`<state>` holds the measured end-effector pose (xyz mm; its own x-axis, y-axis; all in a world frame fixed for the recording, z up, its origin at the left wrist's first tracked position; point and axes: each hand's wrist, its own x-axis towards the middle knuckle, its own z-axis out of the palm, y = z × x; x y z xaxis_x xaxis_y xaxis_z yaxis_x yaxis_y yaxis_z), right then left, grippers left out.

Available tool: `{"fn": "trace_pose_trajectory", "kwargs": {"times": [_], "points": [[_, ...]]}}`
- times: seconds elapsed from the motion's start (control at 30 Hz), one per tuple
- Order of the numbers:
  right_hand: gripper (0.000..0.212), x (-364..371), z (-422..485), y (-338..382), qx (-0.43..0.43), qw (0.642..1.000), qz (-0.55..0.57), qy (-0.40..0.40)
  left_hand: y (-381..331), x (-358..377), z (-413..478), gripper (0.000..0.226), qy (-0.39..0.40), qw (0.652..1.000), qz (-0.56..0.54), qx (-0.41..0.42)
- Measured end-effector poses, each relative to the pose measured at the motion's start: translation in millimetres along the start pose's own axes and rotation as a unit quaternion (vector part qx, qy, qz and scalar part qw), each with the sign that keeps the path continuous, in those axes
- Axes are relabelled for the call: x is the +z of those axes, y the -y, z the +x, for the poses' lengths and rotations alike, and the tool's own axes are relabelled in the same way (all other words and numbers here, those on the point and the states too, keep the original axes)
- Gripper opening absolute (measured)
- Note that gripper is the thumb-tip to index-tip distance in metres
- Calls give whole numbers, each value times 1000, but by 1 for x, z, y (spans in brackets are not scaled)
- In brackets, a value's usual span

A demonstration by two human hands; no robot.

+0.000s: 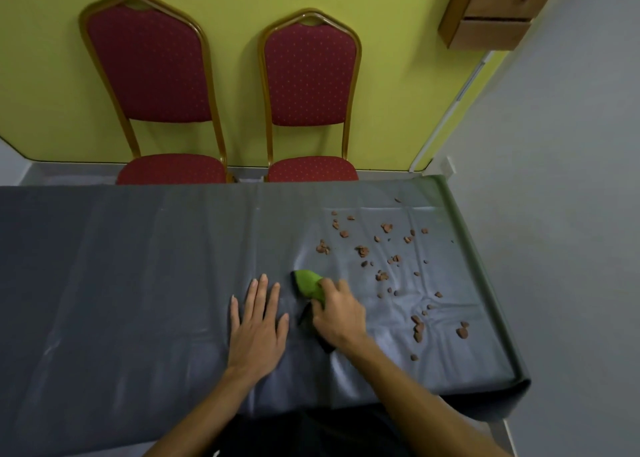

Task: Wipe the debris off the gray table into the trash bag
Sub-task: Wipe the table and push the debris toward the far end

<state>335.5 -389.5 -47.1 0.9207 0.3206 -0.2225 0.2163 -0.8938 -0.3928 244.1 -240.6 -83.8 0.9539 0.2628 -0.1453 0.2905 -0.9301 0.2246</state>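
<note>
We see the reddish debris [362,250] scattered over the right part of the gray table [138,266], some of it near the right edge. Just left of it our right hand [337,314] grips a green cloth [308,281] against the tabletop. Our left hand [258,328] lies flat beside it, fingers straight. Beyond the far edge stand two red chairs [149,65].

Two red dotted-fabric chairs w/ gold metal frames stand side by side, not touching, backs toward a yellow-green wall [45,58]. First chair [149,65] is at 11 o'clock, second chair [310,75] at 12. A wooden wall unit [498,9] is at 1 o'clock, cut off by the top edge. A white strip [460,100] runs down the corner at 2 o'clock. A gray-blue wall [554,179] is at 3, and a strip of gray floor [45,176] at 9.
</note>
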Motion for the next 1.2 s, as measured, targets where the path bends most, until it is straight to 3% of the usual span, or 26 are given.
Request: {"fn": "trace_pose_trajectory", "kwargs": {"times": [0.23, 0.4, 0.57, 0.7, 0.8, 1.2], "points": [[23, -8, 20, -9, -43, 998, -49, 10, 0, 0, 0, 65, 1, 1000, 4, 1], [28, -34, 47, -43, 32, 997, -65, -22, 0, -3, 1, 67, 16, 1000, 1, 10], [29, -24, 37, -26, 63, 998, -15, -25, 0, -5, 0, 67, 15, 1000, 4, 6], [30, 5, 2, 7, -15, 1000, 4, 14, 0, -4, 0, 66, 13, 1000, 9, -2], [29, 2, 3, 5, -24, 1000, -3, 8, -1, -3, 2, 66, 12, 1000, 6, 1], [30, -33, 46, -32, 86, 996, -18, -26, 3, -2, 0, 66, 9, 1000, -6, 9]]}}
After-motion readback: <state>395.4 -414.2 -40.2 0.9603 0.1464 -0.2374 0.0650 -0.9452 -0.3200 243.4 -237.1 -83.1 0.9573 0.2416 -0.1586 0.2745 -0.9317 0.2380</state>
